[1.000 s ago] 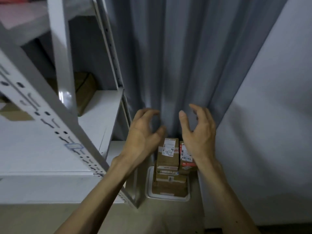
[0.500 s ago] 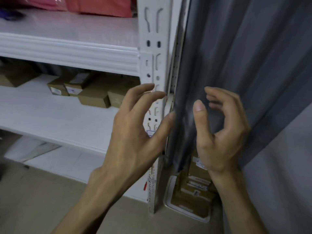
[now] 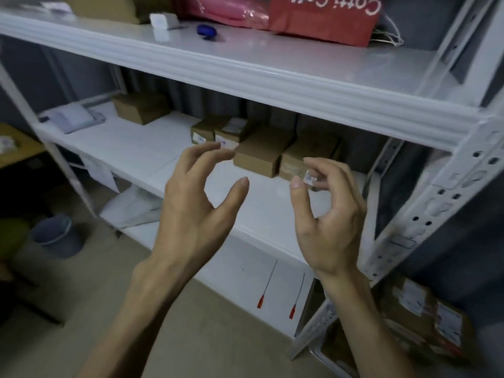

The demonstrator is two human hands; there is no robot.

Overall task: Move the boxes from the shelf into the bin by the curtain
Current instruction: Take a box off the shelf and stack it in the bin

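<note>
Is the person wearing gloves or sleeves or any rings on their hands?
No gloves. The left hand and right hand are both bare, with short plain nails. No rings, watch or bracelet show on the fingers or wrists. No sleeves either: both forearms are uncovered all the way down to the bottom edge of the picture, so whatever top is worn stays out of view.

Plain brown cardboard boxes [image 3: 260, 151] sit in a close cluster toward the right end of the white metal shelf's [image 3: 152, 148] middle tier, some bearing small white labels; one more brown box [image 3: 140, 107] stands apart, farther left and back. At lower right, labelled cardboard parcels [image 3: 425, 317] lie piled in a white-rimmed bin [image 3: 317, 353] on the floor beside the grey curtain [image 3: 469, 230].
</note>
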